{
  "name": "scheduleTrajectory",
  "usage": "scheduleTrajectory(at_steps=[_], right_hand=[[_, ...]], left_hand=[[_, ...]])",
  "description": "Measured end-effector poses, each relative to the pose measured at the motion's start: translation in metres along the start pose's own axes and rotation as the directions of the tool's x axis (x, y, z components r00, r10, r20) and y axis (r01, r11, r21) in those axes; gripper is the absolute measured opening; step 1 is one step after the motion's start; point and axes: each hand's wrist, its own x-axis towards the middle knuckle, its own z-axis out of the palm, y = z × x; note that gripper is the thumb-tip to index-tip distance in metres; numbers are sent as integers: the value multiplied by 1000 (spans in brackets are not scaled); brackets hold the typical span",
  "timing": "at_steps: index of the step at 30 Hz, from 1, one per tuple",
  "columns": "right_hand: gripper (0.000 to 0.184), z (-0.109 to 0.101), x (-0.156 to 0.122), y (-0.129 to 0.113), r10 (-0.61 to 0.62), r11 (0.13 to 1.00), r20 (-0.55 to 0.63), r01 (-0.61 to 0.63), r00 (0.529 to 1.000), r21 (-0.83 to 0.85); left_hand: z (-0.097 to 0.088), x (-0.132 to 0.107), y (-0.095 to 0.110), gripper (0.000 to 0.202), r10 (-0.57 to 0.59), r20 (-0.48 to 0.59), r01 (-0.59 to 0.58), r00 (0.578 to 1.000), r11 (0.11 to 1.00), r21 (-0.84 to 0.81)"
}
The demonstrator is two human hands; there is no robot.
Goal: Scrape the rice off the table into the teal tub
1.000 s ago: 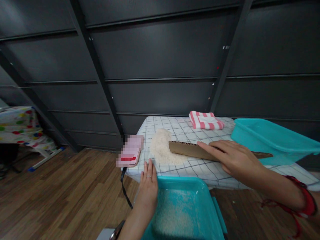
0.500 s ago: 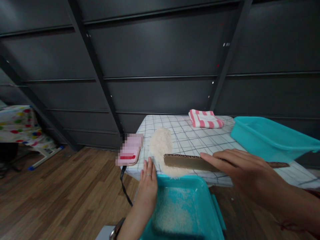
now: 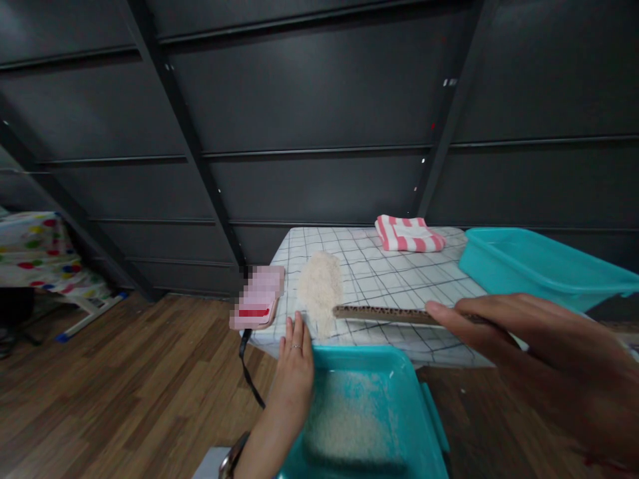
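Note:
A heap of white rice (image 3: 320,287) lies on the checked tablecloth (image 3: 379,273) near the table's front left corner. My right hand (image 3: 529,346) is closed on a strip of brown cardboard (image 3: 384,314), held edge-on above the cloth just right of the heap. My left hand (image 3: 295,372) grips the far left rim of a teal tub (image 3: 399,372) held below the table's front edge. Rice covers part of the tub's floor.
A second teal tub (image 3: 539,266) stands at the table's right. A folded pink-and-white striped cloth (image 3: 408,233) lies at the back. A pink blurred object (image 3: 257,299) sits at the left corner with a black strap hanging. Dark panelled wall behind, wooden floor to the left.
The cardboard strip swept toward the front edge, pushing rice into the tub, and is now lifted edge-on. The heap on the cloth is narrower. My left hand has stayed on the tub.

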Motion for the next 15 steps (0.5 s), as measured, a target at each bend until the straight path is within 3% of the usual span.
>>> scheduleTrajectory(at_steps=[3,8,11,15], right_hand=[[42,10,9,12,14,993,62,-7,998,-115],[47,25,6,18,-1,969,70,18,998,-246],[50,23,0,15,26,981,90,-8,996,-192],[47,13,-10,5,80,996,98,-84,992,38]], left_hand=[[-6,0,2,89,-16,29,16,999,1000,4],[-14,2,8,83,-46,75,44,996,998,35],[-14,2,10,79,-65,94,61,993,997,45],[-11,0,8,83,-45,69,43,997,999,27]])
